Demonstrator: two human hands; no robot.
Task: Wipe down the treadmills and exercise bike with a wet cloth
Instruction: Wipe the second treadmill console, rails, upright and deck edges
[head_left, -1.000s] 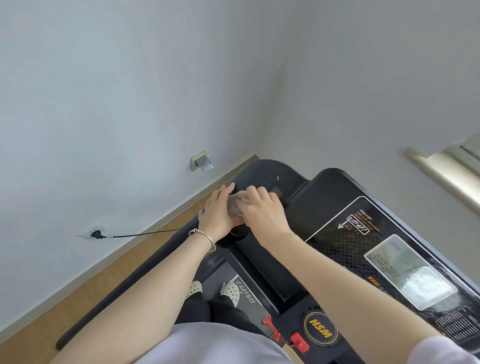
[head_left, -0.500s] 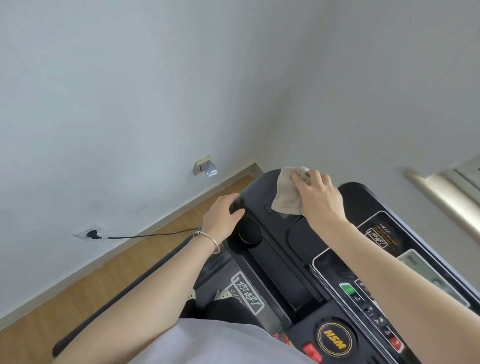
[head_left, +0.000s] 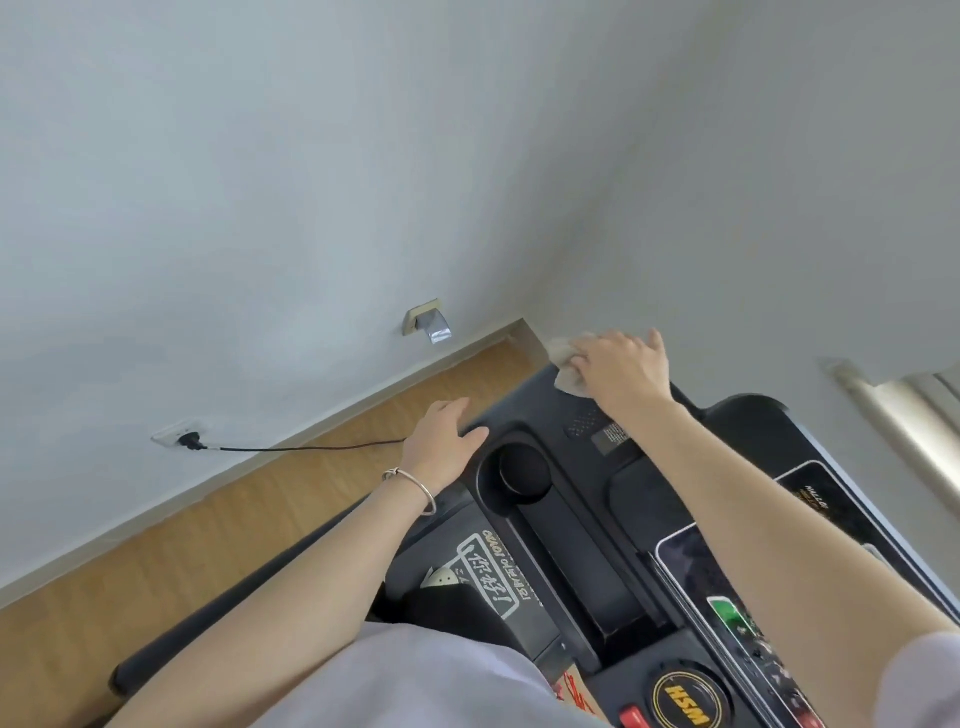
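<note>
Beige crumpled cloth (head_left: 563, 366) sits on far corner of black plastic treadmill console (head_left: 587, 545), close to the room corner. Right hand (head_left: 626, 371) lies palm-down on it, fingers mostly straight, pressing; thumb hidden, cloth bunches out at hand's left side. Left hand (head_left: 441, 441) flat and spread, holding nothing, rests on console's left edge just beside round black cup holder (head_left: 522, 470). Thin silver bangle (head_left: 415, 486) on left wrist. Glossy control panel (head_left: 727, 597) partly under right forearm; round gold-and-black HSM badge (head_left: 681, 699) at bottom. Thin black power cord (head_left: 291, 448) runs from white wall socket (head_left: 176, 434) above light wooden floor (head_left: 182, 545). Small beige wall plate with metal flap (head_left: 428, 322) higher up.
</note>
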